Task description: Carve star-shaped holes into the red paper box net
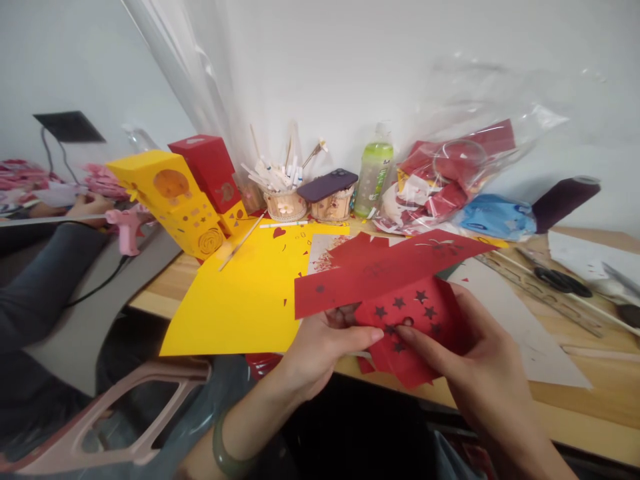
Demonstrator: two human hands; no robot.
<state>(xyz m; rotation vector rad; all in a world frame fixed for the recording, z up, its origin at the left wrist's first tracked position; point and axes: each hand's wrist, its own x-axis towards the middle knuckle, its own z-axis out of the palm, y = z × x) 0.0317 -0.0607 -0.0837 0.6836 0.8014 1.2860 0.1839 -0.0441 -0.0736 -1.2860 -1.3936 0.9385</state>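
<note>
A red paper cutout (385,270), partly folded, is held between both hands above the front edge of the table. Star-shaped holes and one round hole pierce its lower panel, and a long flat strip of it reaches up to the right. My left hand (325,343) pinches the panel's left side, thumb on top and fingers partly hidden behind. My right hand (485,360) grips the right side, with its thumb pressed near the round hole. Under the paper lie a big yellow sheet (235,300) and a whitish sheet (540,347).
Yellow (170,207) and red (207,170) paper boxes stand at the back left. Behind are a pen basket (285,203), a phone (329,185), a green bottle (375,170) and a bag of red scraps (440,180). Scissors (563,281) and a ruler (540,293) lie right. Another person's sleeve (65,273) is left.
</note>
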